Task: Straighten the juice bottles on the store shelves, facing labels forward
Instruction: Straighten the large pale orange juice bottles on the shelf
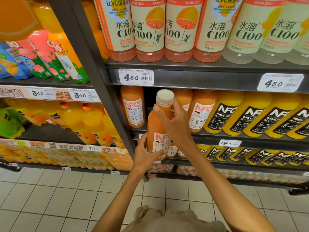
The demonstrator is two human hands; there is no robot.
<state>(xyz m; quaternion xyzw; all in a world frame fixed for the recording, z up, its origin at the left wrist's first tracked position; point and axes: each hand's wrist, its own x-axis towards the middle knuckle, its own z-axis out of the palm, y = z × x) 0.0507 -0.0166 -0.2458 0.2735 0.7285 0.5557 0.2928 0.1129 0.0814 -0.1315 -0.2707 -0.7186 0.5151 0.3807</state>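
In the head view, a bottle (158, 126) is held out in front of the middle shelf (209, 137), before a dark gap (149, 99) in the front row between two standing guava bottles (133, 107); the upright post (107, 91) runs just left of that gap, and the shelf edge above (200, 79) hangs close over the white cap (165, 96). The left hand (147, 152) is wrapped round the lower body of the bottle, thumb across the label, while the right hand (177, 122) is curled round the neck just below the cap. The bottle is filled with pinkish-orange juice and tilted slightly, its white label with red NFC lettering turned toward the camera and partly covered by the left hand. To the right, yellow bottles with black labels (250, 118) are lined along the same shelf, and C100 bottles (163, 30) stand on the shelf above, over a price tag (135, 77) reading 4.50. A neighbouring rack (46, 91) on the left is stocked with orange drinks. Pale floor tiles (58, 198) are seen below, with open room between the person and the shelving.
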